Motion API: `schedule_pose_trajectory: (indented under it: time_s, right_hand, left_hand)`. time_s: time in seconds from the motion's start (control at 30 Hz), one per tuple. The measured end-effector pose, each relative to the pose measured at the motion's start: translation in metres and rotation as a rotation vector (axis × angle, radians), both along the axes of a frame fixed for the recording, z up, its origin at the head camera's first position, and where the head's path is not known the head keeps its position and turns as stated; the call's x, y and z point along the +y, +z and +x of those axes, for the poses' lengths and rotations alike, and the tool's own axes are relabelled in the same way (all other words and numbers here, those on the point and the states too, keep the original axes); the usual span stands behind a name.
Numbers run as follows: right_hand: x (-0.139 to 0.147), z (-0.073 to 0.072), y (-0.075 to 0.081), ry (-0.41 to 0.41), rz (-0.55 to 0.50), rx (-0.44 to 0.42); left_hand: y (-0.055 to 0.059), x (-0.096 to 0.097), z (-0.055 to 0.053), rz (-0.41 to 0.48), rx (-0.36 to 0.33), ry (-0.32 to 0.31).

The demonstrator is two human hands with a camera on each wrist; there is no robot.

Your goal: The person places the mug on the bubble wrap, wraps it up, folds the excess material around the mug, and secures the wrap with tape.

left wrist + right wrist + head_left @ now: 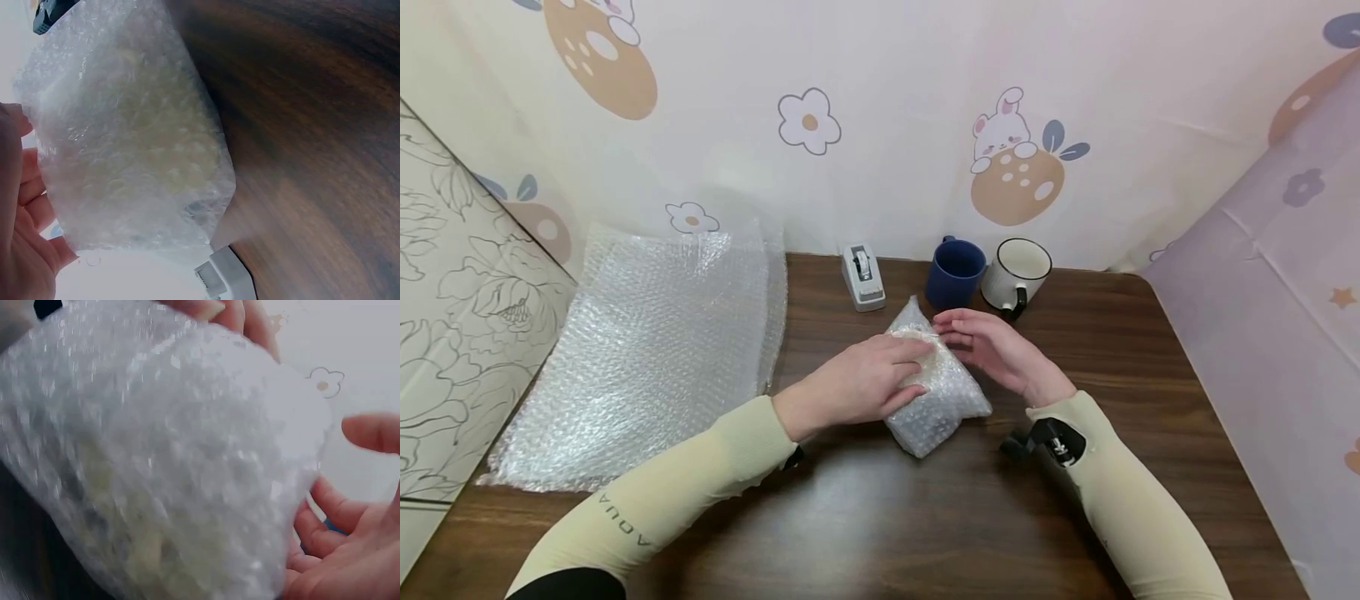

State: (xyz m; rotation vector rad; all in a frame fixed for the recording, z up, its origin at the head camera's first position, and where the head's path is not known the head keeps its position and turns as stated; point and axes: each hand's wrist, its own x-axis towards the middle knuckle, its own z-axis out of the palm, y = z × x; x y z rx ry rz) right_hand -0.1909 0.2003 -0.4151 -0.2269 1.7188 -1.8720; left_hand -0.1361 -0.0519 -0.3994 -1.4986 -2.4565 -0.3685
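Note:
A bubble-wrapped bundle [951, 387] sits on the dark wooden table in the head view, its wrap folded into pointed corners. Something pale yellow shows dimly through the plastic in the left wrist view; its shape is blurred by the bubbles. My left hand [872, 377] rests on the bundle's top from the left, fingers spread over the wrap. Over on the far right side, my right hand [1000, 350] has its fingers extended, fingertips right at the bundle's edge. The right wrist view shows that hand's thumb [375, 432] held away from the wrap.
Sheets of bubble wrap [655, 350] lie on the left of the table. A tape dispenser [863, 279] stands behind the bundle. To its right are a blue mug [951, 283] and a white mug [1006, 287] with a black rim and handle. A patterned curtain [895, 167] hangs behind.

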Motion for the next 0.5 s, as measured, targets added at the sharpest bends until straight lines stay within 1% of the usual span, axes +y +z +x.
schedule_pose_trajectory:
  time_s: [0.07,0.13,0.23,0.3,0.4,0.5]
  right_hand:
    - [-0.001,0.000,0.000,-0.048,0.038,0.019]
    - [-0.005,0.000,0.000,-0.084,0.115,0.052]
    - [-0.012,-0.001,-0.001,-0.123,0.221,0.097]
    - [-0.015,-0.002,-0.001,-0.142,0.259,0.100]
    - [-0.017,-0.004,-0.002,-0.135,0.293,0.053]
    - [-0.016,-0.009,-0.003,-0.070,0.284,-0.035]
  left_hand:
    - [-0.001,0.000,0.001,-0.010,-0.015,0.007]
    - [-0.001,-0.001,0.001,-0.015,-0.033,0.020]
    - [-0.003,-0.002,0.000,-0.019,-0.047,0.030]
    - [-0.004,-0.003,0.000,-0.021,-0.047,0.029]
    - [-0.006,-0.003,-0.001,-0.020,-0.041,0.020]
    - [-0.007,-0.003,-0.001,-0.023,-0.040,0.012]
